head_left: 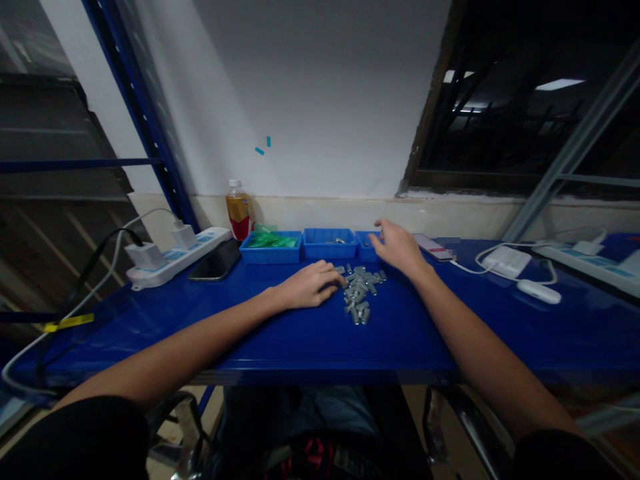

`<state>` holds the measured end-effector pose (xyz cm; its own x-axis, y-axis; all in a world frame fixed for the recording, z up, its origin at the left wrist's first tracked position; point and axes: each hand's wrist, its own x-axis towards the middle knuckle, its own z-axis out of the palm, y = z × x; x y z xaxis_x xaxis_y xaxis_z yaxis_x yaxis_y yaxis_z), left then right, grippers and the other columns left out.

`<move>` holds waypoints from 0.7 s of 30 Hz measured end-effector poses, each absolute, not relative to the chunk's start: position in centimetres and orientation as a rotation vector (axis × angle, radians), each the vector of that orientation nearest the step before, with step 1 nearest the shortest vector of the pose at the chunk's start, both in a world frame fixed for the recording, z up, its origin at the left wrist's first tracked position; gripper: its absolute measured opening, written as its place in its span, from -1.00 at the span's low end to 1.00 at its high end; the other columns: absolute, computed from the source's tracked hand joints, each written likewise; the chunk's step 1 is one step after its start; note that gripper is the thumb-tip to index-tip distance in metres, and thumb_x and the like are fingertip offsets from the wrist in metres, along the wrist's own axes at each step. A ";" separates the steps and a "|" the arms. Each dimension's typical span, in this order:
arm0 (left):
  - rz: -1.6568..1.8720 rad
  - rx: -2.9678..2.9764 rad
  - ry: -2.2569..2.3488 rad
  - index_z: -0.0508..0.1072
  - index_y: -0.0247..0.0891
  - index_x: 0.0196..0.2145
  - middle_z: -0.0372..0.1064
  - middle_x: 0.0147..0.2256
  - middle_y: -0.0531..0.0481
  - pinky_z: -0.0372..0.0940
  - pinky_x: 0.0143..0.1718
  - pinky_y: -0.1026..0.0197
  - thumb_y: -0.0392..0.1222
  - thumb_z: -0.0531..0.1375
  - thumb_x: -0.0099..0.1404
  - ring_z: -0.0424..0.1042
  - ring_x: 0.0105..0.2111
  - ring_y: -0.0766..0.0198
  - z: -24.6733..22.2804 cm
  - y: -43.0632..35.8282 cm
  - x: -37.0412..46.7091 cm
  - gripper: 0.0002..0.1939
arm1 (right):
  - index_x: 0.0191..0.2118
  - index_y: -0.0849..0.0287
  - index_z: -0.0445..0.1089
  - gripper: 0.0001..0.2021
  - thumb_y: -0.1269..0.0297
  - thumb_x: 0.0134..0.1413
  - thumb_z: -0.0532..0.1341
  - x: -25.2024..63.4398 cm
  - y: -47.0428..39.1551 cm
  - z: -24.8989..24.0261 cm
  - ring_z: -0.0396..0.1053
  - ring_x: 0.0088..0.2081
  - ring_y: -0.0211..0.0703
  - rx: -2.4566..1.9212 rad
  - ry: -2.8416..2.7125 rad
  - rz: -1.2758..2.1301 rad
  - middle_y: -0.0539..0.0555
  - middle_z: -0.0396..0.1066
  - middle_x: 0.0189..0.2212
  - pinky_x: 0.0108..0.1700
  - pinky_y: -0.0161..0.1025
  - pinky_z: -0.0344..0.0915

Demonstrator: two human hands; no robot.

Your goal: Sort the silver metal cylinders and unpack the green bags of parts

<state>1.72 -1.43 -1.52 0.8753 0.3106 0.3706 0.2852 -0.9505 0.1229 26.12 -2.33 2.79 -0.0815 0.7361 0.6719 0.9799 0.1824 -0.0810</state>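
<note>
Small silver metal pieces (357,290) lie in a loose pile on the blue table. My left hand (313,285) rests at the pile's left edge, its fingers bent and the thumb a little apart, fingertips at the nearest pieces. I see nothing held in it. Over the right-hand blue bin (364,255) reaches my right hand (399,248), thumb and forefinger spread with a gap between them. That hand covers part of the bin and its contents. The middle blue bin (330,251) has a few small metal pieces in it. Green plastic pieces (273,240) fill the left blue bin (273,256).
A drink bottle (239,210) stands by the wall. To the left lie a black phone (216,261) and a power strip (185,255). At right are a charging phone (433,247), a white adapter (507,261), a white case (539,291) and cables.
</note>
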 end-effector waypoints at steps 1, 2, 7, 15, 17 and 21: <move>0.579 3.019 0.449 0.38 -0.23 -0.10 0.32 -0.20 -0.09 0.17 -0.06 0.13 -0.22 0.02 0.33 0.26 -0.17 0.19 -1.4 -1.6 1.8 -0.76 | -0.07 0.25 0.31 -0.71 0.22 0.13 0.12 26.5 -2.4 2.8 0.33 -0.32 0.00 -1.631 -1.908 -0.498 0.17 0.41 -0.35 -0.30 -0.18 0.15; 0.565 3.040 0.446 0.38 -0.23 -0.09 0.31 -0.19 -0.09 0.16 -0.06 0.13 -0.21 0.03 0.32 0.26 -0.18 0.19 -1.3 -1.7 1.9 -0.76 | -0.06 0.24 0.31 -0.70 0.21 0.12 0.13 26.6 -2.5 2.8 0.33 -0.33 -0.02 -1.620 -1.961 -0.452 0.15 0.41 -0.36 -0.31 -0.19 0.15; 0.550 2.945 0.547 0.39 -0.28 -0.25 0.30 -0.29 -0.06 0.21 -0.19 0.23 -0.20 0.08 0.29 0.30 -0.28 0.25 -1.6 -1.6 1.9 -0.85 | -0.15 0.18 0.35 -0.79 0.23 0.15 0.11 23.5 -3.5 2.2 0.30 -0.35 -0.17 -1.339 -2.233 -0.193 0.07 0.38 -0.39 -0.29 -0.26 0.13; 0.761 2.736 0.709 0.27 -0.28 -0.29 0.24 -0.44 0.05 0.17 -0.40 0.29 -0.32 0.08 0.19 0.26 -0.46 0.34 -1.9 -1.6 1.7 -0.90 | -0.48 0.16 0.26 -0.91 0.43 -0.04 0.06 20.8 -4.2 1.4 0.21 -0.40 -0.21 -1.268 -2.351 -0.143 0.00 0.30 -0.48 -0.36 -0.31 0.00; 0.850 2.601 0.782 0.22 -0.27 -0.27 0.20 -0.51 0.12 0.13 -0.47 0.31 -0.28 0.08 0.20 0.23 -0.53 0.37 -1.7 -1.5 1.6 -0.89 | -0.49 0.16 0.24 -0.89 0.43 -0.03 0.03 20.9 -4.1 1.5 0.21 -0.40 -0.19 -1.304 -2.311 -0.167 0.01 0.30 -0.49 -0.37 -0.30 -0.02; 1.010 2.359 0.804 0.17 -0.25 -0.29 0.19 -0.51 0.14 0.11 -0.48 0.32 -0.24 0.07 0.22 0.20 -0.55 0.40 -1.5 -1.1 1.6 -0.88 | -0.41 0.14 0.25 -0.88 0.38 0.07 0.00 21.0 -4.0 1.5 0.24 -0.40 -0.18 -1.302 -2.248 -0.196 0.00 0.31 -0.49 -0.37 -0.30 -0.02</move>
